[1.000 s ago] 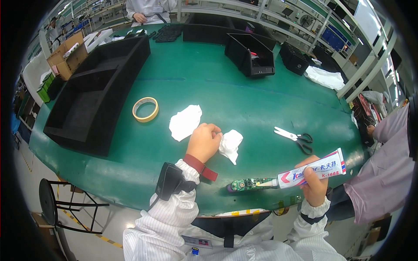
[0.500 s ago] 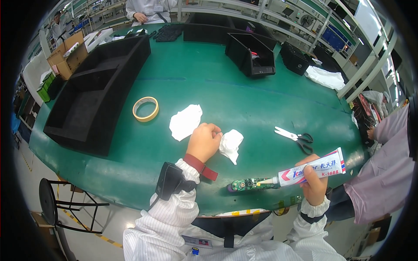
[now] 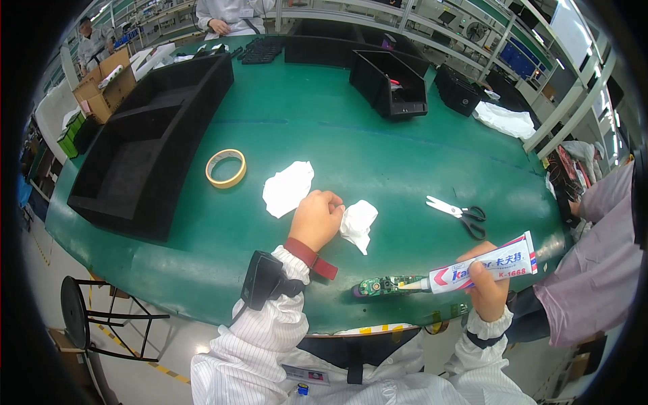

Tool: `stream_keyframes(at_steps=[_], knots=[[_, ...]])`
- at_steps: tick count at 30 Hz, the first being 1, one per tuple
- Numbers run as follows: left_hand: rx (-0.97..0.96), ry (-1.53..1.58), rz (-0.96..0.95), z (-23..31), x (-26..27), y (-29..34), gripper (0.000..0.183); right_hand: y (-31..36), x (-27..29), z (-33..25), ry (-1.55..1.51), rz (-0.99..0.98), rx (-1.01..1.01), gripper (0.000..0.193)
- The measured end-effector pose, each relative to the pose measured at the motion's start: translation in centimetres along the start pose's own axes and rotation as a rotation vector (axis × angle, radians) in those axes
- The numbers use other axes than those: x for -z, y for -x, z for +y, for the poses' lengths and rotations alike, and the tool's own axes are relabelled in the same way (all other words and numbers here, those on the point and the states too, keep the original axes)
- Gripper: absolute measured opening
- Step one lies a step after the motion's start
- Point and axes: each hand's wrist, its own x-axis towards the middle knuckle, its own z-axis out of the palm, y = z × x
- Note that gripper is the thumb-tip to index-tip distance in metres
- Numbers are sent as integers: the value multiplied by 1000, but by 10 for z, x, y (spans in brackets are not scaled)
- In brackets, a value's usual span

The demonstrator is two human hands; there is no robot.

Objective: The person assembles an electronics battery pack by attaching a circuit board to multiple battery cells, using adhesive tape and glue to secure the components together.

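Note:
My left hand (image 3: 316,218) rests fisted on the green table (image 3: 337,142), its fingers closed on the edge of a crumpled white tissue (image 3: 358,223). My right hand (image 3: 484,286) grips a white tube of adhesive (image 3: 484,264) with red and blue print, held nearly level with its nozzle pointing left. The nozzle tip touches a small green circuit board (image 3: 380,286) lying near the table's front edge. A second crumpled white tissue (image 3: 288,187) lies just left of my left hand.
A roll of tan tape (image 3: 226,168) lies left of the tissues. Scissors (image 3: 459,214) with black handles lie to the right. Black foam trays (image 3: 145,135) line the left side, black bins (image 3: 388,84) stand at the back. Another person's sleeve (image 3: 594,243) is at the right.

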Motion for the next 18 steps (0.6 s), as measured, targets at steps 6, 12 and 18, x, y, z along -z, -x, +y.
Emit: stream_keyframes(at_steps=[6, 12, 18], knots=[[8, 5, 3, -1, 0, 0, 15, -1, -6, -4, 35, 28, -4, 25], [10, 6, 9, 0, 0, 0, 15, -2, -6, -4, 38, 18, 11, 25], [2, 3, 19, -1, -1, 0, 15, -3, -7, -7, 44, 22, 15, 25]])
